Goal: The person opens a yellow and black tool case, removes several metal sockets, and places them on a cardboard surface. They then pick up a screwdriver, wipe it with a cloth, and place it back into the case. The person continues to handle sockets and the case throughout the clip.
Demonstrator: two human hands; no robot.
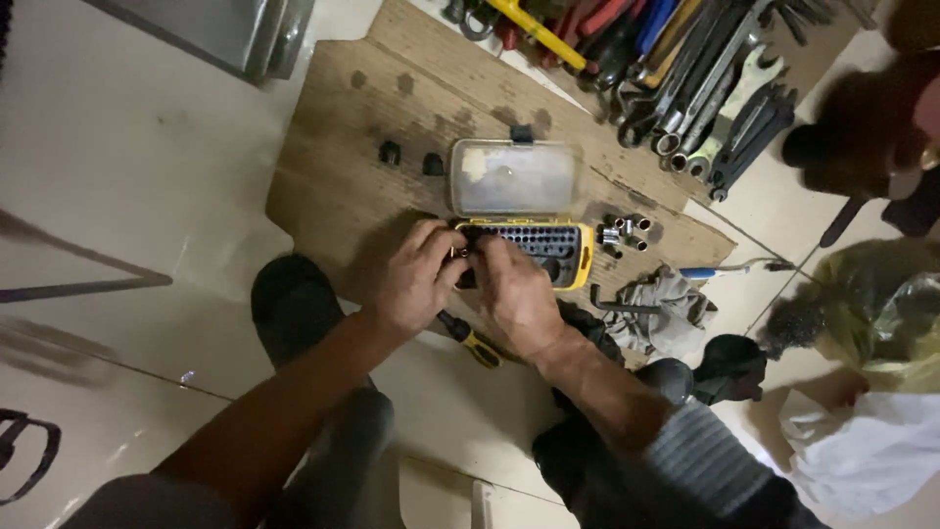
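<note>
Both hands — left hand (416,279), right hand (514,292) — meet over the yellow bit case (578,257), fingers pinching a small bit (457,252).

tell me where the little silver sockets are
In the head view, the silver sockets sit on the wooden board, just right of the yellow bit case, above the grey rag.

Bare board (333,167) lies open left of the yellow bit case (578,257); loose sockets (625,233), a grey rag (666,309) and wrenches (720,93) crowd its right
</note>
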